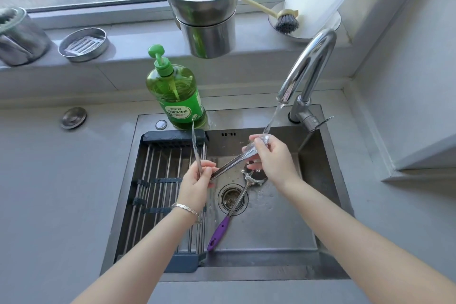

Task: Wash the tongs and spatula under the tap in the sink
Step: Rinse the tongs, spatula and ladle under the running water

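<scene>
1. Grey worktop is seen on all sides of the steel sink, which fills the middle of the frame; a slatted drain rack is laid across its left part.
2. Water is run from the curved tap at the upper right of the sink, and the stream is caught right of centre.
3. A green soap bottle is stood on the sink's back ledge, just behind the raised tong arm.
4. The tongs are held spread in a V. The hinge end is pinched by the left grip at centre frame. One arm is pointed up toward the bottle. The other is stretched up and right, and its tip is enclosed in the fingers of the right grip under the stream. The washed arm's long axis is thus run from lower left to upper right, between the two grips.
5. The spatula is laid on the sink floor, head beneath the right grip, shaft across the drain, purple handle toward the lower left. The head is judged nearer the right grip; the tongs, held just above it, would be in the way.
</scene>
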A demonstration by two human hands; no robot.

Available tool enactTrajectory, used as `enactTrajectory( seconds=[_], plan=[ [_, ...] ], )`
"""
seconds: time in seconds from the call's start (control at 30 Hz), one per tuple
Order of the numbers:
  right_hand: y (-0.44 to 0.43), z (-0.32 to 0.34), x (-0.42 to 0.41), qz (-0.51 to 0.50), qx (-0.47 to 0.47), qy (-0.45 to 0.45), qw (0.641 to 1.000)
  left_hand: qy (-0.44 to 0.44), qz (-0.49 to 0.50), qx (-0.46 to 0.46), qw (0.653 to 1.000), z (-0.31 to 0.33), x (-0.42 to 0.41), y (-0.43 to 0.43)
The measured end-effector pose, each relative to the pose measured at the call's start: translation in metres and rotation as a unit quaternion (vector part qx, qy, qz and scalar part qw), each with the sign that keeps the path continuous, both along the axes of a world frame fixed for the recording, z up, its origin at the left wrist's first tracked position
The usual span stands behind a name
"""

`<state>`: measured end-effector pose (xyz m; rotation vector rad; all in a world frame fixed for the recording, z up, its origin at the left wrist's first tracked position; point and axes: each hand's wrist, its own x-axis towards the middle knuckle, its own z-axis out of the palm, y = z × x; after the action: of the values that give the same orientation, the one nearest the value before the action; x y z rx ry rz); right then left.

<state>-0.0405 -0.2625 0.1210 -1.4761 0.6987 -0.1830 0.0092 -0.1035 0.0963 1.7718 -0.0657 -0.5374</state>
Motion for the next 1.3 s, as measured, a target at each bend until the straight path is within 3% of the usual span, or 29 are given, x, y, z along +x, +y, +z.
enactTrajectory(
  seconds=[0.27,0.57,0.7,0.83,1.0,1.3],
  plan=[
    [-0.029,0.012,-0.024,-0.071,-0.132,-0.053,0.987,0.156,-0.007,-0.053,0.986,-0.004,-0.008,-0.069],
    [-0.056,0.009,-0.052,-0.108,-0.15,-0.091,0.979,0.273,-0.022,-0.085,0.958,-0.004,-0.018,-0.116],
    [-0.054,0.007,-0.057,-0.083,-0.18,-0.108,0.974,0.336,-0.047,-0.078,0.937,-0.006,-0.023,-0.108],
    [-0.045,0.003,-0.061,0.002,-0.248,-0.104,0.963,0.385,-0.12,-0.012,0.915,-0.011,-0.035,-0.089],
    [-0.028,-0.007,-0.065,0.058,-0.311,-0.106,0.943,0.374,-0.14,0.007,0.917,-0.018,-0.038,-0.072],
    [-0.027,0.0,-0.066,-0.02,-0.325,-0.112,0.939,0.271,-0.145,0.023,0.951,0.0,-0.034,-0.083]
  ],
)
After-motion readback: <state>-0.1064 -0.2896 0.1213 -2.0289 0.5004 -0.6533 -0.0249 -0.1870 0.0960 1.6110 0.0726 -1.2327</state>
